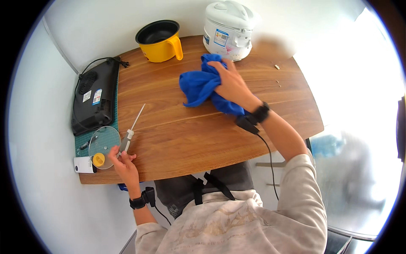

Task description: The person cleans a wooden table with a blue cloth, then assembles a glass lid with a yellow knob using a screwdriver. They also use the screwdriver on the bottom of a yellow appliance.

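A crumpled blue cloth [196,86] lies on the wooden table, gripped by my right hand [232,82] just in front of the white rice cooker [228,36]. Over at the near left, my left hand [125,168] has its fingers closed around the handle end of a screwdriver [128,137]. The screwdriver's long thin shaft points away from me. Right beside those fingers is a round clear lid [111,139] with a yellow knob [98,159].
A yellow pot [158,48] with a handle stands at the back. To the left, a black appliance [99,93] with a corded plug rests on a green mat [80,144]. Near the left corner is a small white device [85,165]. Small bits [277,67] lie at the far right.
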Available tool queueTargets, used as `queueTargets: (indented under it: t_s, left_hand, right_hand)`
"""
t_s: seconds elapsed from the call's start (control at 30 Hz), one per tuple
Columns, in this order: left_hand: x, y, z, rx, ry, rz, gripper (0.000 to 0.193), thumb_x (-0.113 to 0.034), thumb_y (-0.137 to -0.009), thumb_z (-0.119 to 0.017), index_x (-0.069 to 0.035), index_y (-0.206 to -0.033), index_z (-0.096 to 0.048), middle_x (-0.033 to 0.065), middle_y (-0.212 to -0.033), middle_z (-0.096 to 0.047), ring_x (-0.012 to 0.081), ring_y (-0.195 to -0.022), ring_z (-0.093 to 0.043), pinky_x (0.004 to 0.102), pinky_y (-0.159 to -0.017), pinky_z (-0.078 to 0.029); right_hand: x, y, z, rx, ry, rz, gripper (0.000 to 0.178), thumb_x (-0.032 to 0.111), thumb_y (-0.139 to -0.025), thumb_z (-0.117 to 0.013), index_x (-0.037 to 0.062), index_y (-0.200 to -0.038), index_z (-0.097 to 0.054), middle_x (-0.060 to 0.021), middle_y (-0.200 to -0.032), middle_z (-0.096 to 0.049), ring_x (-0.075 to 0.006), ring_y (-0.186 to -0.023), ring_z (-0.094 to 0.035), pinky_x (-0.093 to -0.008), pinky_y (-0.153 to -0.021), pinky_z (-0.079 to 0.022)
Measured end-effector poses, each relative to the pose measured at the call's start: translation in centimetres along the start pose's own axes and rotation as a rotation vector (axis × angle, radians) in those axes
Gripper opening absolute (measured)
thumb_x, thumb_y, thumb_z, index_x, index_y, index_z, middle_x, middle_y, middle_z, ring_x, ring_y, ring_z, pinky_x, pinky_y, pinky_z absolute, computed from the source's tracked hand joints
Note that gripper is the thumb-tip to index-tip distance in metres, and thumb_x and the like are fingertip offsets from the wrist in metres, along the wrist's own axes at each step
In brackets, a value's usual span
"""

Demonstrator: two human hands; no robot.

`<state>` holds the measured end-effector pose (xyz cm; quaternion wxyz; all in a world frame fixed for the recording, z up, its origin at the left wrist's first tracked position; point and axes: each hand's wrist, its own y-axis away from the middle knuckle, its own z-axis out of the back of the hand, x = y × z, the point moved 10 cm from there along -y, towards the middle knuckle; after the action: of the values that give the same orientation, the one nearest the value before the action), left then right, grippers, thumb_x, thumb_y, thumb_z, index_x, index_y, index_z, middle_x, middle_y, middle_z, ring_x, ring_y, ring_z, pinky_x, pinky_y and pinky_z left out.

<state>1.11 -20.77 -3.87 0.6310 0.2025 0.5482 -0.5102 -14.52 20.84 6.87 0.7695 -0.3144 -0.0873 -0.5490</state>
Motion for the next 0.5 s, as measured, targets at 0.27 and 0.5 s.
queueTargets:
  t_s: [0.27, 0.5]
  left_hand:
    - [0.1, 0.3, -0.3, 0.007, 0.029, 0.049, 0.033, -0.019, -0.107, -0.047, 0.0, -0.134, -0.042, 0.0148, -0.127, -0.051, 0.0128, -0.074, -0.057, 0.03, -0.073, -0.059]
    - [-0.5, 0.3, -0.3, -0.01, 0.006, 0.011, 0.027, -0.016, -0.107, -0.047, 0.0, -0.128, -0.045, 0.0126, -0.118, -0.056, 0.0127, -0.073, -0.057, 0.0289, -0.073, -0.059]
  right_hand:
    - [-4.4, -7.7, -10.9, 0.156, 0.328, -0.098, 0.067, 0.028, -0.08, -0.076, 0.012, -0.139, -0.049, -0.0326, -0.132, -0.048, -0.0486, -0.123, -0.05, -0.0538, -0.098, -0.048]
    - [-6.9, -11.3, -11.2, 0.103, 0.576, -0.276, 0.057, 0.04, -0.082, -0.072, -0.0041, -0.118, -0.067, -0.0252, -0.12, -0.056, -0.0388, -0.112, -0.058, -0.0486, -0.074, -0.058]
